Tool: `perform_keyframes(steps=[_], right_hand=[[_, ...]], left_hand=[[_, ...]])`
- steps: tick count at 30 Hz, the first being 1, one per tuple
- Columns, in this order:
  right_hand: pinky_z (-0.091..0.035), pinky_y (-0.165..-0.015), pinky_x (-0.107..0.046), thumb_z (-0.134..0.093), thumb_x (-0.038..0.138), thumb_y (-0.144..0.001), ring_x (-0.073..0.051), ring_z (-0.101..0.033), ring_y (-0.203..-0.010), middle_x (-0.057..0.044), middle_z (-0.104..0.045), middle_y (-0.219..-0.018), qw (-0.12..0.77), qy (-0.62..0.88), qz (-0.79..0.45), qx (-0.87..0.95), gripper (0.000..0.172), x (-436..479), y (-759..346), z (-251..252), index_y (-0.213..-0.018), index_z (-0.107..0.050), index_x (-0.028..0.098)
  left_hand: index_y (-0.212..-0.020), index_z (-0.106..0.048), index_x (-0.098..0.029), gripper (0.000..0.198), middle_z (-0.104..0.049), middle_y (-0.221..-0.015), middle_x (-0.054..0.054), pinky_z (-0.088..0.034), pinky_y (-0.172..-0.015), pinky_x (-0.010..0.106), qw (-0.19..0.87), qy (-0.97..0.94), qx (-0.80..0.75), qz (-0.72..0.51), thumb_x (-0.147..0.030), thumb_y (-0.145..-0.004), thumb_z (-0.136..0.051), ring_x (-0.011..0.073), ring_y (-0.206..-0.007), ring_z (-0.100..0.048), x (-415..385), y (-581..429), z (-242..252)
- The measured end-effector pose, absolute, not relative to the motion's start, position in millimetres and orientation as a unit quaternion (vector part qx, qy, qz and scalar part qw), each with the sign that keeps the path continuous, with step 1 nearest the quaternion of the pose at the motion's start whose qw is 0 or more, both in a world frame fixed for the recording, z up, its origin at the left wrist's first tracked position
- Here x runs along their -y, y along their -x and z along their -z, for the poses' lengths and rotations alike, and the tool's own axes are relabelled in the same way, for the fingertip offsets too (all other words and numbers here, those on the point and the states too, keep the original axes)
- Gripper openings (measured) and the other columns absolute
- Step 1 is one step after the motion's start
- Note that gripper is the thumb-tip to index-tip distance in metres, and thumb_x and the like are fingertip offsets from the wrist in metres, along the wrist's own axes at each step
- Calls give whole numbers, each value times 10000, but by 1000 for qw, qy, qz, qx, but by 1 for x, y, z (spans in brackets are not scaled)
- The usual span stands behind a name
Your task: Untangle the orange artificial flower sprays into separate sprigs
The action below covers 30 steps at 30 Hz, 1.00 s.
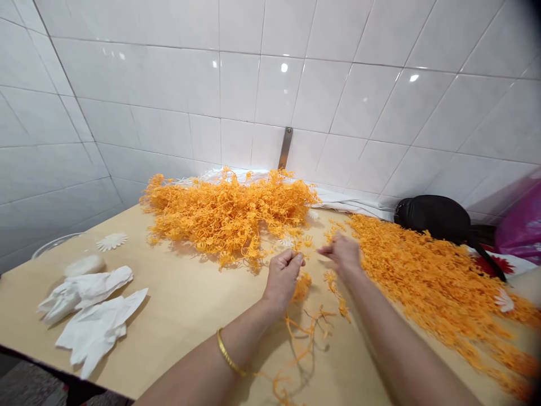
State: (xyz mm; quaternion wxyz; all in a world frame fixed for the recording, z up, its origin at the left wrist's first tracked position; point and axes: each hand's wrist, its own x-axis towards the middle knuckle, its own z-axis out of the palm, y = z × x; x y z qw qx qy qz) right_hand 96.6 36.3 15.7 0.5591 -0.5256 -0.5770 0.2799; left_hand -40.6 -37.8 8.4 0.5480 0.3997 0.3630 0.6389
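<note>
We are working with orange stringy bits on the tan table (181,321), and both our hands are over them. Our left hand (284,277) is curled, thumb and finger pressed together. A small orange clump (301,287) is just by it, but we can't tell if we hold it. Our right hand (344,254) is blurry, so we can't tell if its fingers are together or apart. The tall orange pile (228,217) is past our left hand, the flat orange pile (414,276) is on our right, and some loose orange strings (310,332) lie nearer us. We think this step is picking at little bits between the piles. The next move seems to call for a light pinch, with no tugging on tangles.
</note>
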Motion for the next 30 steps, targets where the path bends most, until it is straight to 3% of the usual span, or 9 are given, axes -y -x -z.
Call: perform_keyframes(steps=[3, 6, 9, 11, 14, 18, 24, 30], right_hand=[[-398, -515, -324, -466, 303, -687, -184, -494, -489, 2, -438, -425, 538, 592, -209, 563, 196, -40, -140, -35, -510, -468, 219], [-379, -695, -376, -532, 190, -599, -256, -533, -784, -95, -591, -714, 453, 656, -64, 600, 56, -33, -161, -43, -603, -589, 191], [-341, -764, -414, -514, 196, -636, -297, -485, -931, -129, -595, -924, 397, 654, 6, 644, 123, -19, -151, -37, -673, -631, 189], [-360, -736, -400, -485, 292, -711, -275, -517, -865, -117, -614, -847, 380, 631, -53, 675, 185, -8, -133, -29, -645, -620, 184], [-401, -651, -329, -432, 468, -760, -211, -546, -738, -80, -608, -728, 413, 567, -279, 656, 355, 11, -104, -24, -629, -584, 175], [-388, -548, -252, -451, 511, -753, -120, -481, -541, -5, -518, -550, 401, 408, -508, 644, 402, 30, -78, -27, -557, -509, 166], [-314, -411, -201, -592, 441, -677, -62, -348, -408, 68, -389, -465, 438, 370, -569, 589, 319, 34, -75, -18, -570, -468, 168], [-392, -487, -230, -580, 360, -705, -84, -451, -452, 37, -497, -522, 432, 350, -595, 580, 219, 32, -81, -16, -633, -532, 159]], left_hand=[[-579, -475, -155, 245, -298, -401, -71, -212, -444, 199, 576, -382, -346, -635, -350, -715, -536, 51, -410, -250, 38, 47, -9], [-553, -448, -161, 245, -377, -397, -48, -273, -481, 198, 605, -372, -323, -626, -315, -722, -534, 61, -428, -329, 32, 49, -5], [-546, -448, -157, 222, -463, -441, -17, -298, -501, 201, 639, -374, -297, -603, -263, -717, -540, 66, -446, -387, 30, 48, -1], [-552, -465, -149, 202, -504, -479, 1, -314, -515, 206, 649, -383, -295, -587, -242, -712, -545, 66, -451, -413, 30, 47, 1], [-540, -487, -139, 200, -523, -497, 16, -328, -531, 208, 645, -412, -299, -570, -229, -706, -554, 67, -464, -438, 32, 47, 1], [-513, -505, -125, 242, -507, -480, 14, -323, -488, 205, 652, -432, -302, -545, -279, -681, -586, 63, -435, -430, 34, 43, 0], [-646, -556, -113, 182, -556, -512, 31, -400, -487, 246, 693, -381, -319, -523, -280, -626, -627, 119, -453, -529, 37, 38, -1], [-694, -545, -119, 179, -541, -500, 14, -416, -467, 242, 697, -378, -310, -525, -278, -644, -610, 132, -467, -552, 36, 41, 4]])
